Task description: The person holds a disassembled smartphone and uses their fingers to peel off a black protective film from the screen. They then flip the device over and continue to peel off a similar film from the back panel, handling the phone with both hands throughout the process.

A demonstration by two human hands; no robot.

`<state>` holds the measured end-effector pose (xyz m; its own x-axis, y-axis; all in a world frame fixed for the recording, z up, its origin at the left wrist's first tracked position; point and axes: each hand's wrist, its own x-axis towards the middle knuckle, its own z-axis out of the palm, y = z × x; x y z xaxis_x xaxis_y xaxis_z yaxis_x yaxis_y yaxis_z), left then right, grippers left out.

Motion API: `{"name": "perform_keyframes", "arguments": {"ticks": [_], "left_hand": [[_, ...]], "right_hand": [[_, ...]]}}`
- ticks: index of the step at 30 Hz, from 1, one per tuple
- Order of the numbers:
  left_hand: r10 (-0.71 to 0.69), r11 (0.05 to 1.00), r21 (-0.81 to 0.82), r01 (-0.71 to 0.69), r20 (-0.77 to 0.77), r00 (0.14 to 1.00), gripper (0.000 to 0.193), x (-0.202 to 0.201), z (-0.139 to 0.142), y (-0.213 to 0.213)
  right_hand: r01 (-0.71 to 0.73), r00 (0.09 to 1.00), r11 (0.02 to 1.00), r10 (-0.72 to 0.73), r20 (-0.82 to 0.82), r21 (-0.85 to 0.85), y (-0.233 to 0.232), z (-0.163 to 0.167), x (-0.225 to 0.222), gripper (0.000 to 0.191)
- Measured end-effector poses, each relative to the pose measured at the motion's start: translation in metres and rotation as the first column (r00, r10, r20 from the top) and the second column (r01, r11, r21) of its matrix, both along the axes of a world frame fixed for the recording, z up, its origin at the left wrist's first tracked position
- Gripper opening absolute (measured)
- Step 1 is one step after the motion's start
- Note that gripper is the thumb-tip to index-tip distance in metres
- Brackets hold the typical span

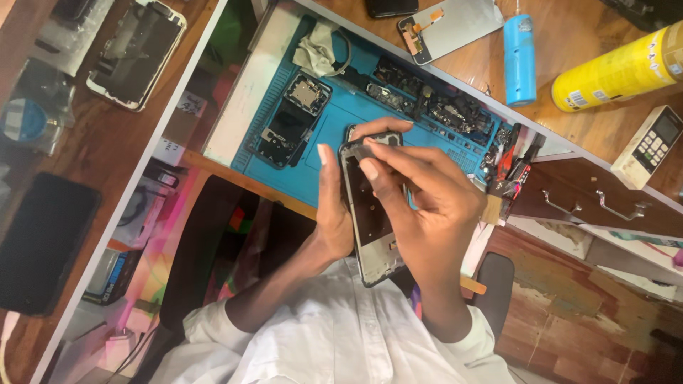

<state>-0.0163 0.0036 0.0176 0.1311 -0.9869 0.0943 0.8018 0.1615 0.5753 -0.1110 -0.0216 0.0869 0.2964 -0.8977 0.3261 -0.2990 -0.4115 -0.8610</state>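
My left hand (333, 213) holds an opened phone frame (370, 227) upright in front of my chest. The thumb lies along its left edge and the fingers curl over its top. My right hand (434, 199) comes in from the right and pinches a small grey strip (364, 151) at the frame's upper end between thumb and forefinger. The frame's inside is dark, with a pale rim. Both hands are over the near edge of a blue work mat (348, 107).
On the mat lie a dismantled phone (288, 124), a white cloth (316, 50) and several small dark parts (441, 110). Red-handled tools (506, 167) sit at its right end. Beyond are a blue bottle (520, 60), yellow spray can (619, 71), white remote (647, 146) and screen panel (448, 25). Phones (136, 53) lie left.
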Motion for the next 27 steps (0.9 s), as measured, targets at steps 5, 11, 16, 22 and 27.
{"name": "perform_keyframes", "arguments": {"ticks": [5,11,16,22,27], "left_hand": [[-0.027,0.995,-0.093,0.023,-0.043,0.999,0.076,0.0,-0.001,0.0],[-0.053,0.997,-0.064,0.049,-0.058,0.997,0.075,-0.003,-0.005,0.001],[-0.054,0.996,-0.079,0.048,-0.063,0.997,0.074,-0.003,-0.006,0.001],[-0.095,0.995,-0.032,0.093,-0.079,0.992,0.076,-0.002,-0.008,0.0],[-0.193,0.972,0.124,0.199,-0.058,0.979,0.07,0.01,-0.027,0.0]], "right_hand": [[0.015,1.0,1.0,-0.015,-0.003,-0.017,0.001,-0.009,0.003,0.021],[0.036,0.999,0.999,-0.036,-0.006,-0.028,0.003,-0.011,0.002,0.02],[0.063,0.993,0.994,-0.071,-0.089,-0.094,0.004,-0.008,0.003,0.02],[0.075,0.995,0.993,-0.08,-0.063,-0.087,0.002,-0.008,0.004,0.02],[-0.044,0.99,0.97,0.011,-0.138,-0.24,-0.003,-0.008,0.003,0.015]]}}
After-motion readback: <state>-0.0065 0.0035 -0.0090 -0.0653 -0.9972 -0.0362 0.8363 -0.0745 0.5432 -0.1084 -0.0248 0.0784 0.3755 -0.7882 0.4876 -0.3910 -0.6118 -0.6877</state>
